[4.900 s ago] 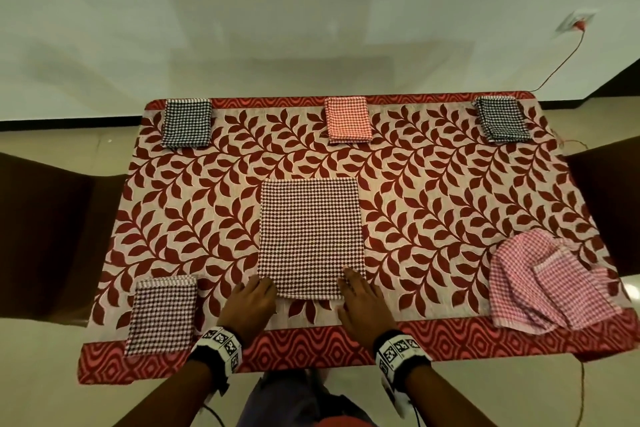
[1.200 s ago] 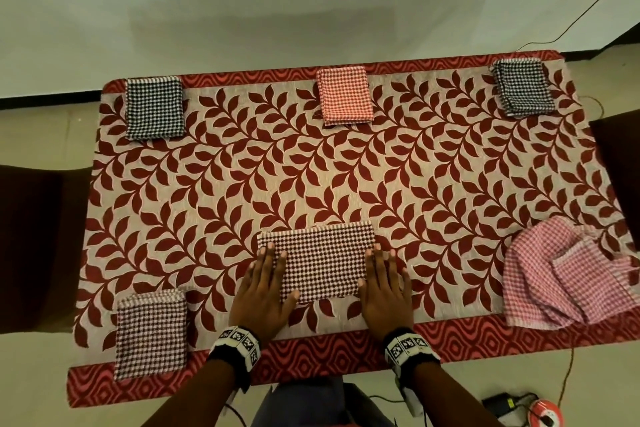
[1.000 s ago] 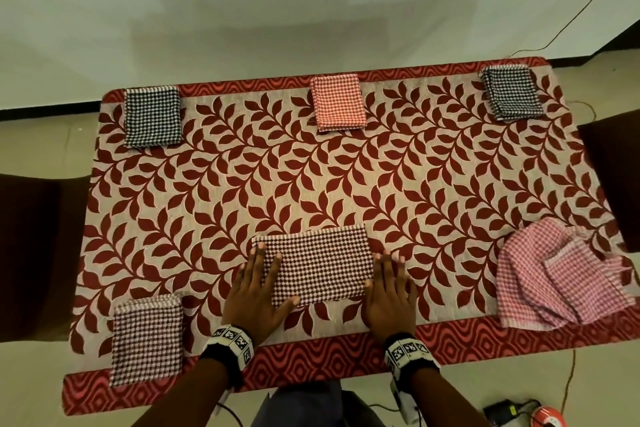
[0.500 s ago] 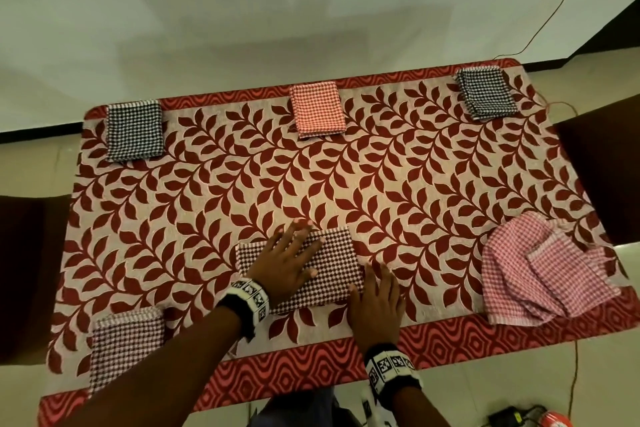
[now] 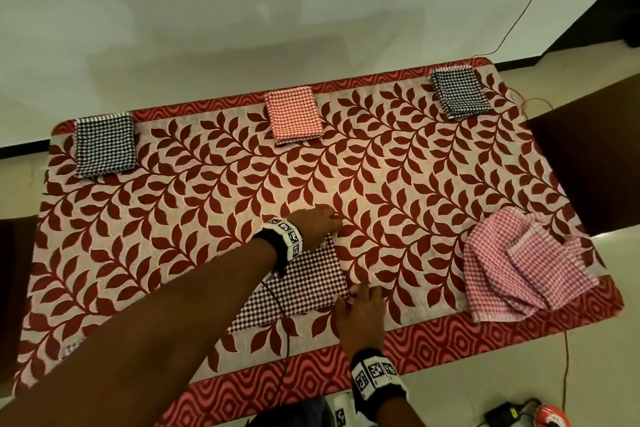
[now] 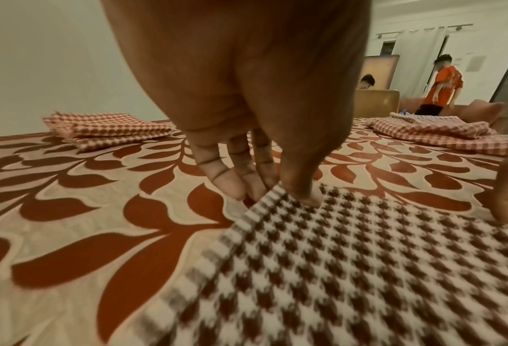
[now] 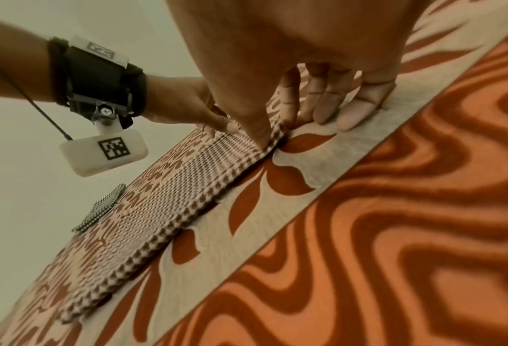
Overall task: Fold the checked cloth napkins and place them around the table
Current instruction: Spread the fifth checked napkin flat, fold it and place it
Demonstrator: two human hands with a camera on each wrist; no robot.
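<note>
head view: high above the table's (image 5: 346, 163) near edge, facing down across it. left wrist view: low over the cloth, facing the far edge. right wrist view: tilted, skimming the near edge. all share the brown checked napkin (image 5: 304, 284).

The left hand (image 5: 317, 224) has crossed over the maroon napkin (image 5: 304, 282) to pinch its far right corner.

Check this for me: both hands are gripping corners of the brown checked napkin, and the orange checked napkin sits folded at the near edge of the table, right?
One slip: the orange checked napkin lies folded at the far edge of the table, as the head view shows. The left hand and right hand do pinch corners of the brown checked napkin.
</note>
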